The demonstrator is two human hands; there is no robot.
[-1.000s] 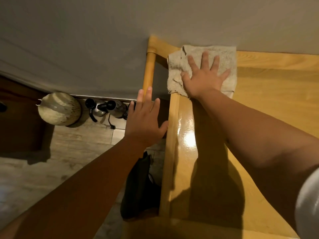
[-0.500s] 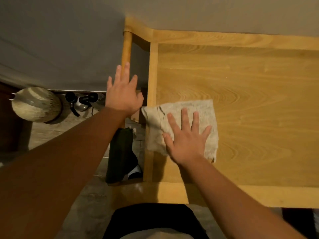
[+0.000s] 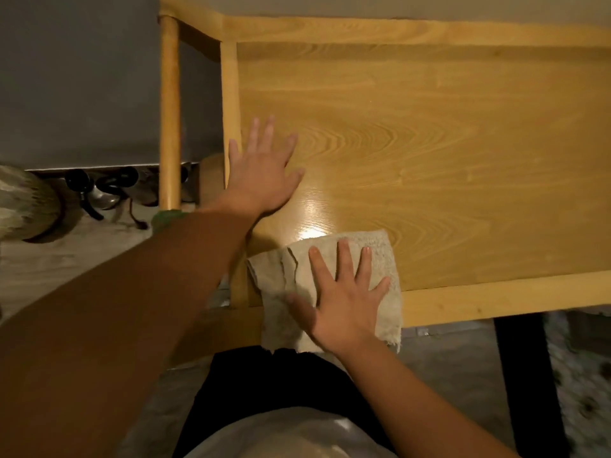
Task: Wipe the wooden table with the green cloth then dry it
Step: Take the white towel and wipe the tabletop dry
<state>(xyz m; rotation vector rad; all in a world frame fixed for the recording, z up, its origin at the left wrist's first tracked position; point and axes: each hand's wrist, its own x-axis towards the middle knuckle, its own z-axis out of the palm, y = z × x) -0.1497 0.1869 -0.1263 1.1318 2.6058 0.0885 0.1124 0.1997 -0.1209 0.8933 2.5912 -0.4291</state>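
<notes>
The wooden table (image 3: 429, 143) fills the upper right of the head view, its varnished top shining near the front left. A pale beige cloth (image 3: 383, 256) lies at the table's near left corner and hangs over the front edge. My right hand (image 3: 344, 299) presses flat on the cloth with fingers spread. My left hand (image 3: 264, 170) rests flat on the bare tabletop near the left edge, fingers straight, a little beyond the cloth. A bit of green (image 3: 168, 217) shows below the left arm, beside the table leg.
A grey wall runs behind the table. On the floor at left stand a round striped pot (image 3: 23, 203) and dark metal utensils (image 3: 99, 190). A table leg (image 3: 169, 110) rises at the left corner. A dark post (image 3: 525, 385) stands under the front right edge.
My right hand has drawn the cloth from the far left corner toward me to the near edge. My left hand moved from off the table's side onto the tabletop.
</notes>
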